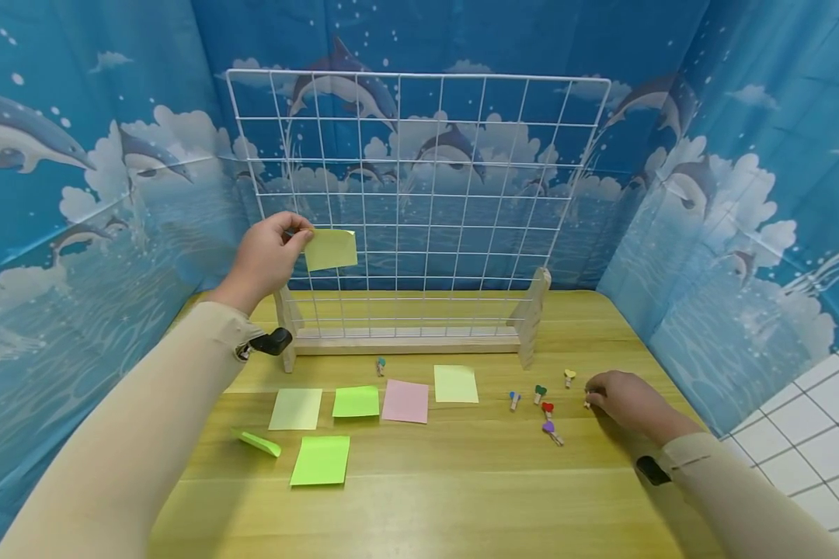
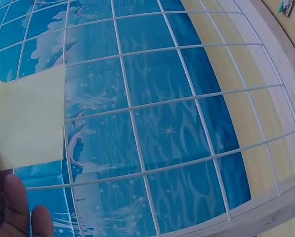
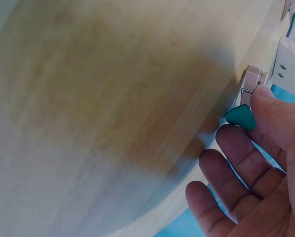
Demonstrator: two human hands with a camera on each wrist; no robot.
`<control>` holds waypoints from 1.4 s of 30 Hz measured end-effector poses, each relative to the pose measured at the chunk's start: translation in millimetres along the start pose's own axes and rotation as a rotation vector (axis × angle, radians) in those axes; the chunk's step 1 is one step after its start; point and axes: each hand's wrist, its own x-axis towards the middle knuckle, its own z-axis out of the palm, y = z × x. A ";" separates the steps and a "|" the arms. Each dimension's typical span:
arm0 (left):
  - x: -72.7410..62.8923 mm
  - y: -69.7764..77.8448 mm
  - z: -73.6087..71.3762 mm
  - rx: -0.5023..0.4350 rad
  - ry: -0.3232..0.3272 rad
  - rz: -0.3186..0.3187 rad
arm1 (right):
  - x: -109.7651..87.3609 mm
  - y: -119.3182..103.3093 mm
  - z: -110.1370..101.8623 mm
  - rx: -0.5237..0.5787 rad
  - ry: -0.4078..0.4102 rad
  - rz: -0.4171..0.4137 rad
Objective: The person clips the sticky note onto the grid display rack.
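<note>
My left hand (image 1: 269, 252) pinches a pale yellow sticky note (image 1: 332, 250) by its upper left corner, between thumb and fingers. The note hangs in front of the white wire grid (image 1: 419, 75), overlapping its lower left squares. Over at the right of the table, my right hand (image 1: 629, 404) is low with its fingertips at a small wooden clothespin. In the right wrist view this clothespin (image 3: 241, 117) carries a teal-green heart. The thumb lies against it with the forefinger behind, and the other fingers spread loosely.
Several sticky notes lie on the wooden table, among them a pink one (image 1: 405, 401) and a bright green one (image 1: 321, 460). Heart clothespins, including a red one (image 1: 548, 409) and a yellow one (image 1: 569, 378), are scattered left of my right hand. Wooden feet (image 1: 529, 318) support the grid.
</note>
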 end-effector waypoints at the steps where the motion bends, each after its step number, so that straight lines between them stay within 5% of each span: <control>1: 0.8 1.1 0.7 0.000 0.000 0.001 | -0.2 -0.3 -0.3 -0.001 -0.001 -0.001; 8: 4.9 5.2 4.5 -0.005 0.008 -0.002 | -1.3 -2.1 -2.7 0.011 -0.004 0.003; 23: 11.4 11.7 6.0 0.137 -0.014 -0.068 | -1.5 -1.7 -4.0 0.031 -0.021 0.008; 42: 17.0 17.4 4.0 0.167 -0.032 -0.121 | -1.3 2.3 -0.2 0.003 -0.024 -0.037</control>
